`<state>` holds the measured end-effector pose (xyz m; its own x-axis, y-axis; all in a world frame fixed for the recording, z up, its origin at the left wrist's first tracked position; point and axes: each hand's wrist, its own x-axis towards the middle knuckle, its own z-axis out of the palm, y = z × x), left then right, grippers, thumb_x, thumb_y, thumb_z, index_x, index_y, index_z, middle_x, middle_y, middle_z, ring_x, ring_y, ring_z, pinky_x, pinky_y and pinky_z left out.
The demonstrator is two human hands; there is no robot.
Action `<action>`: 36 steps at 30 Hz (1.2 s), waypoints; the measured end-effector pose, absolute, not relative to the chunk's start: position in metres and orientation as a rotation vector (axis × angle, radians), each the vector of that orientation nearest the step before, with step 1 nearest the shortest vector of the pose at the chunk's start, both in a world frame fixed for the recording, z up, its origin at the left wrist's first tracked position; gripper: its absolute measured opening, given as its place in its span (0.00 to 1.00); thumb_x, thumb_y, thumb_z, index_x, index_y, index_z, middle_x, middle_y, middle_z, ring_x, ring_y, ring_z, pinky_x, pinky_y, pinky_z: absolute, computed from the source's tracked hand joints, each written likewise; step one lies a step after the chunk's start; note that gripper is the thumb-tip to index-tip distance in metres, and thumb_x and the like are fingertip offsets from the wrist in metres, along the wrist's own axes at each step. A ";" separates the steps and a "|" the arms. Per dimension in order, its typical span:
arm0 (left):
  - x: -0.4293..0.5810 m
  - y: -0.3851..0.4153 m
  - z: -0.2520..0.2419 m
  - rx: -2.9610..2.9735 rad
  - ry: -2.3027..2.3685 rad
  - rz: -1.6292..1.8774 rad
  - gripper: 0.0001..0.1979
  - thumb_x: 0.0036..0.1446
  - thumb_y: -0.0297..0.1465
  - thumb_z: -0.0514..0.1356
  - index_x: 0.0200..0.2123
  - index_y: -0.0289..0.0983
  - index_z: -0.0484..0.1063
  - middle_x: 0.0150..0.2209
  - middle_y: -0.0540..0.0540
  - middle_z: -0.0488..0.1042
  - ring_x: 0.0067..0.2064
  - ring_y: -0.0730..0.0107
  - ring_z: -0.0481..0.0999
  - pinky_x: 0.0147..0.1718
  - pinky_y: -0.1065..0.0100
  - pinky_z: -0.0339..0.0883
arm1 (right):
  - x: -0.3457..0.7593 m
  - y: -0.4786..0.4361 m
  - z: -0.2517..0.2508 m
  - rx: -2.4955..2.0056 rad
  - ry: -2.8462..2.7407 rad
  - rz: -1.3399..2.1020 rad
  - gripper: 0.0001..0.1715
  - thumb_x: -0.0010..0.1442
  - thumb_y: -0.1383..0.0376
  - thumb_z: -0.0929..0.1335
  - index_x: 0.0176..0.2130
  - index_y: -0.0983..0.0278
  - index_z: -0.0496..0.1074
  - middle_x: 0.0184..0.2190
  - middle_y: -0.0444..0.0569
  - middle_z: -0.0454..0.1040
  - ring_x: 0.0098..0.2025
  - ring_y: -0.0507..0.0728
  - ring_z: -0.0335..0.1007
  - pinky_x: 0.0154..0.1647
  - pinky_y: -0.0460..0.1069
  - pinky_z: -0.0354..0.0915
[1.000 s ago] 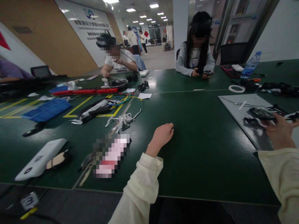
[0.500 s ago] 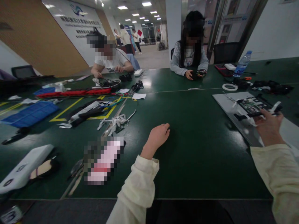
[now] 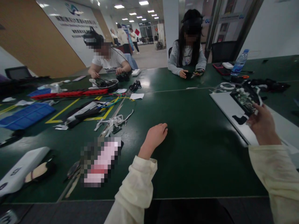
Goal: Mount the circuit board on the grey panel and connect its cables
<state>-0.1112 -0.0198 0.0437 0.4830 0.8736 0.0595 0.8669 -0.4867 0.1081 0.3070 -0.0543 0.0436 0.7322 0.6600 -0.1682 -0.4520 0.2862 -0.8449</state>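
My right hand (image 3: 264, 126) grips the near edge of a circuit board (image 3: 244, 99) in a black frame. The board is held tilted, its green component side showing, above a flat white panel (image 3: 223, 107). A black strip (image 3: 240, 119) sticks out at the near side of the board, and a white-edged loop stands at its far side. On the green table (image 3: 193, 146), my left hand (image 3: 156, 137) rests palm down with its fingers curled together. Something dark shows at its fingertips; what the fingers hold, if anything, is hidden.
A phone (image 3: 102, 161) lies left of my left hand, near a tangle of white strips (image 3: 114, 123). Further left are a white case (image 3: 24, 169) and a blue tray (image 3: 28, 115). Two people sit across the table. A water bottle (image 3: 240, 63) stands at the far right.
My right hand has turned the circuit board into a steeper tilt and drawn it slightly left. My left hand keeps its place on the table, while the whole view has shifted a little.
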 end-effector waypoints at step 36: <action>-0.094 -0.028 0.060 1.621 1.036 0.390 0.25 0.63 0.48 0.45 0.51 0.36 0.67 0.42 0.41 0.77 0.36 0.69 0.77 0.34 0.67 0.68 | 0.201 -0.069 0.012 -0.994 -0.803 1.528 0.23 0.47 0.67 0.75 0.43 0.55 0.68 0.39 0.41 0.75 0.39 0.53 0.73 0.39 0.49 0.71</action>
<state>-0.0944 -0.0280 0.0600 0.5608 0.7857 -0.2610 0.4186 0.0029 0.9082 0.2014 -0.0691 0.0117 -0.0581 0.9835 -0.1716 -0.4171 -0.1801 -0.8908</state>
